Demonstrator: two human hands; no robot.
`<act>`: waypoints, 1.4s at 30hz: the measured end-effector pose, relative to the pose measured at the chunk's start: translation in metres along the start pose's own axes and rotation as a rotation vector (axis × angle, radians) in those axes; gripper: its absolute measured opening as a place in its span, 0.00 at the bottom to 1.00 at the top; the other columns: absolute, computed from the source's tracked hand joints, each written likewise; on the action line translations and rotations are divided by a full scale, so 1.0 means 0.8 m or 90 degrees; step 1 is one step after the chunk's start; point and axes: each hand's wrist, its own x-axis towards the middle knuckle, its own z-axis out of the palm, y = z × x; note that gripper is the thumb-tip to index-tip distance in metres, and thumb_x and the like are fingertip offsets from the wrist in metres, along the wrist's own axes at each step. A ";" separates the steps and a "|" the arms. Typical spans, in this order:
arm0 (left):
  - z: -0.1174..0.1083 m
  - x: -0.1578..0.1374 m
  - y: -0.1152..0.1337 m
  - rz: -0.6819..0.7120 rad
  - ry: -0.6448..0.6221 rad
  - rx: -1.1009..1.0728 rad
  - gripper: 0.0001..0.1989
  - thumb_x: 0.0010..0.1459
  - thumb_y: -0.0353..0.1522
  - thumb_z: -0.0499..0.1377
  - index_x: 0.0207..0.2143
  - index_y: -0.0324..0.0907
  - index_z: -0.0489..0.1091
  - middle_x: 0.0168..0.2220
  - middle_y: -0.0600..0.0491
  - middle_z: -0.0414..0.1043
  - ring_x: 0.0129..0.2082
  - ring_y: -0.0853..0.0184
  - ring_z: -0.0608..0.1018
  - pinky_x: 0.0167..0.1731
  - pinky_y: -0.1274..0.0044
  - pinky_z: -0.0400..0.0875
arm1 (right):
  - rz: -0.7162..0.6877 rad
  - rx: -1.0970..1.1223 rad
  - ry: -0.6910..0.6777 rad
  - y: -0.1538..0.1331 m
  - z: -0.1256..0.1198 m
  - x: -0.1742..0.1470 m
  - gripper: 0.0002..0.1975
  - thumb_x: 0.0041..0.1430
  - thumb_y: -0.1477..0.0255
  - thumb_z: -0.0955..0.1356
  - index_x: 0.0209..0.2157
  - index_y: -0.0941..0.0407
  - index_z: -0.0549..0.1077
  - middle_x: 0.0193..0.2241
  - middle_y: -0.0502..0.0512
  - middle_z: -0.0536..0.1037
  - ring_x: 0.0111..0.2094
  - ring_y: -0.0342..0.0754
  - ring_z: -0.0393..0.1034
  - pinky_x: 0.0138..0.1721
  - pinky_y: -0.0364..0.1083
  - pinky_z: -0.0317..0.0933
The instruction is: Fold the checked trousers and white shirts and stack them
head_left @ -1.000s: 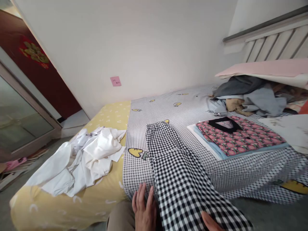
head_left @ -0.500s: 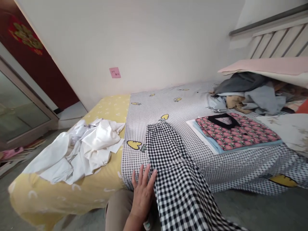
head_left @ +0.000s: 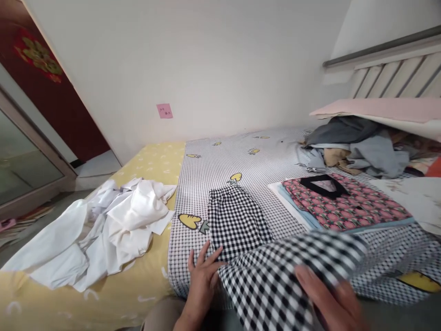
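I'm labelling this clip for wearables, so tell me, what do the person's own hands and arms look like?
The left hand is bare: no glove, ring or bracelet shows, and no sleeve comes into view below it. The right hand also looks ungloved, with no sleeve in view, but it is blurred, so smaller details like rings can't be told.

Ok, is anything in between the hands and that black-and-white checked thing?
Nothing visible is. The right hand holds the lifted near part of the checked garment, and the left hand is at its left edge. The crumpled white clothes lie off to the left, apart.
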 end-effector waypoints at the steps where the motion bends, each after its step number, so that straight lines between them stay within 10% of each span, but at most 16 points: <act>1: 0.004 0.006 -0.001 -0.023 0.004 -0.007 0.18 0.64 0.28 0.53 0.43 0.59 0.78 0.61 0.60 0.71 0.68 0.56 0.62 0.64 0.48 0.50 | -0.047 0.000 0.004 -0.023 0.019 0.031 0.12 0.48 0.56 0.76 0.27 0.48 0.77 0.30 0.55 0.78 0.42 0.58 0.73 0.41 0.50 0.71; 6: 0.002 0.054 0.007 -0.242 0.043 -0.060 0.18 0.65 0.34 0.54 0.22 0.49 0.77 0.59 0.55 0.74 0.65 0.51 0.66 0.61 0.44 0.56 | -0.204 0.049 -0.050 -0.104 0.112 0.206 0.21 0.54 0.49 0.69 0.30 0.54 0.75 0.28 0.53 0.77 0.34 0.51 0.73 0.41 0.50 0.68; 10: -0.023 0.088 0.021 -0.372 -0.005 -0.100 0.20 0.65 0.37 0.54 0.21 0.48 0.78 0.59 0.53 0.74 0.66 0.52 0.65 0.63 0.45 0.52 | -0.168 0.049 0.015 -0.070 0.116 0.276 0.25 0.53 0.49 0.67 0.40 0.55 0.77 0.35 0.57 0.80 0.36 0.51 0.75 0.43 0.51 0.67; 21: -0.026 0.095 0.028 -0.404 -0.030 -0.045 0.19 0.66 0.36 0.52 0.27 0.49 0.81 0.62 0.52 0.70 0.68 0.54 0.63 0.67 0.52 0.48 | -0.134 -0.174 0.135 0.051 -0.036 0.215 0.29 0.57 0.47 0.58 0.35 0.56 0.78 0.25 0.54 0.77 0.28 0.51 0.71 0.34 0.50 0.66; 30: -0.018 0.103 0.047 -0.464 -0.026 0.035 0.22 0.68 0.36 0.47 0.31 0.46 0.80 0.64 0.50 0.68 0.68 0.56 0.63 0.67 0.53 0.48 | -0.113 -0.456 0.160 0.070 -0.002 0.204 0.21 0.59 0.50 0.65 0.33 0.53 0.78 0.40 0.59 0.80 0.49 0.61 0.70 0.50 0.57 0.58; 42: -0.065 0.134 0.036 -0.358 -0.112 0.094 0.26 0.70 0.39 0.41 0.38 0.45 0.79 0.46 0.47 0.77 0.50 0.59 0.75 0.56 0.61 0.62 | -0.249 -0.574 0.228 0.094 -0.010 0.185 0.12 0.63 0.65 0.62 0.27 0.54 0.69 0.35 0.60 0.77 0.42 0.56 0.70 0.44 0.52 0.59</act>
